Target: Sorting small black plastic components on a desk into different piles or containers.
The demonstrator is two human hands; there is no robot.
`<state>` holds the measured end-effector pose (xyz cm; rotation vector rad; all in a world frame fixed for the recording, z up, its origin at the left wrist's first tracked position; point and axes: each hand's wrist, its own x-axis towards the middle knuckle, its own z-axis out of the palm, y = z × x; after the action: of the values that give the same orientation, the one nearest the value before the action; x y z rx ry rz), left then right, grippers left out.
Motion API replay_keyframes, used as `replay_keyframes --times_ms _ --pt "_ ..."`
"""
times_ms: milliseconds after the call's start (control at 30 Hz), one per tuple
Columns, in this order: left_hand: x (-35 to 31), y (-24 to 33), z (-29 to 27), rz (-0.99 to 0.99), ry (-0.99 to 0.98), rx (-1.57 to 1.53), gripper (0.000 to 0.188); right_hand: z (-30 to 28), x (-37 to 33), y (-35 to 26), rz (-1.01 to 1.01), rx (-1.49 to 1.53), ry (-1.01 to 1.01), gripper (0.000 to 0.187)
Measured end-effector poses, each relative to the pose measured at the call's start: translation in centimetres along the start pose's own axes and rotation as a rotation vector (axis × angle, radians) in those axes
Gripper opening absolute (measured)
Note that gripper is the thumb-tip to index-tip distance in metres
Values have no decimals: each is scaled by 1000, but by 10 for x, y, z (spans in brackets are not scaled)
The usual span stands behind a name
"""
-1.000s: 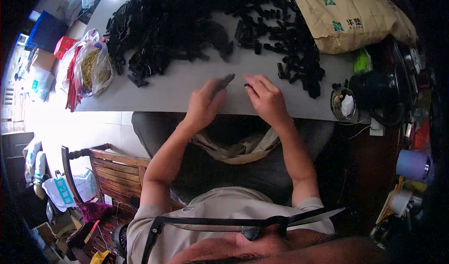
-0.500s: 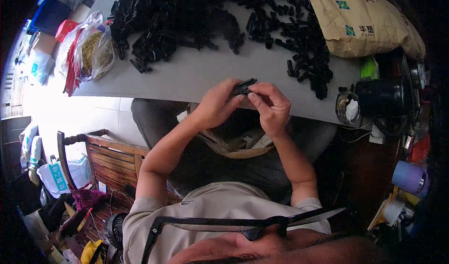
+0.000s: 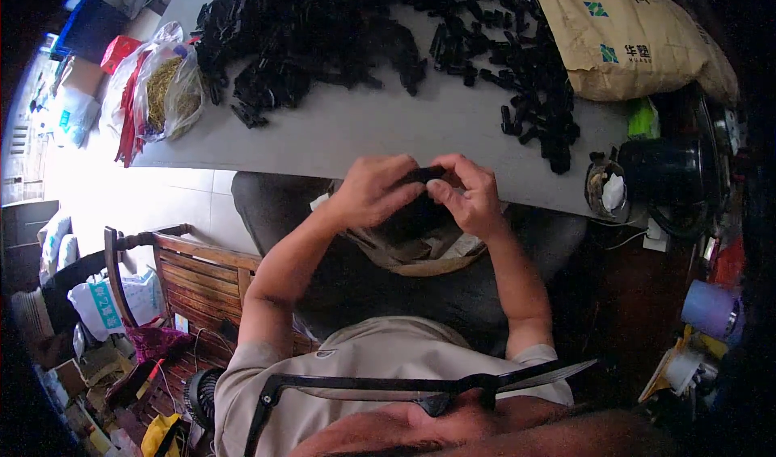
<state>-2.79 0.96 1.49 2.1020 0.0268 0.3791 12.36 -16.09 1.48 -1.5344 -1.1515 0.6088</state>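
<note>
A small black plastic part (image 3: 428, 175) is held between my two hands at the near edge of the grey table (image 3: 339, 133). My left hand (image 3: 376, 188) is closed around its left end. On the other end, the thumb and fingers of my right hand (image 3: 469, 194) pinch it. Fingers cover much of the part, so its exact shape is hidden. Farther back lies a large heap of similar black parts (image 3: 299, 36), and a smaller spread of black parts (image 3: 550, 125) is to the right. Below my hands, an open sack (image 3: 420, 267) sits at my lap.
A tan paper sack (image 3: 630, 44) lies at the back right, near a black cylindrical container (image 3: 667, 170). Clear bags with yellowish metallic pieces (image 3: 166, 93) rest at the table's left edge. A wooden chair (image 3: 202, 271) stands to my left, with a small black fan (image 3: 202, 392).
Both hands have moved slightly down toward me with the black part. My fingers have closed further over it, so less of it shows.
</note>
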Motion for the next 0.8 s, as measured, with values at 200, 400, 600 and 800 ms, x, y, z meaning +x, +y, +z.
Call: replay_keyframes --times_ms 200,400,600,800 --pt "3 -8 3 -89 -3 -211 27 -4 0 0 169 123 -42 26" --pt "6 -20 -6 -239 -104 -293 32 -2 3 -3 138 -24 -1 27" --pt "13 -22 -13 -5 -143 84 31 -20 8 -1 196 -103 -103 25" --pt "24 -51 -44 -296 461 755 37 -30 6 2 170 -218 -420 26"
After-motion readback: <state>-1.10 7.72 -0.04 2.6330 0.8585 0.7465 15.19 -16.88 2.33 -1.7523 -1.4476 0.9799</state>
